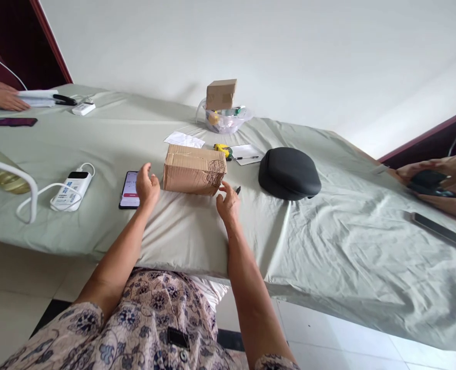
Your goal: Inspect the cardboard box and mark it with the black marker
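A brown cardboard box [191, 172] lies on the cloth-covered table in front of me, with dark scribbled marks at its right end. My left hand [148, 187] is raised just left of the box, apart from it, fingers loosely spread and nothing in them. Partly behind that hand is a lit smartphone [130, 191] showing a timer. At the box's lower right corner, my right hand [228, 202] has its fingers apart; whether the fingertips touch the cardboard I cannot tell. A small dark object [238, 190] sits right beside this hand.
Behind the box are a yellow tape measure [223, 150], papers [184, 139], and a plastic basket [228, 123] with a smaller box [221, 94] on top. A black case [289, 173] stands right, a white power bank [72, 191] left. Other people's hands [6, 96] show at both sides.
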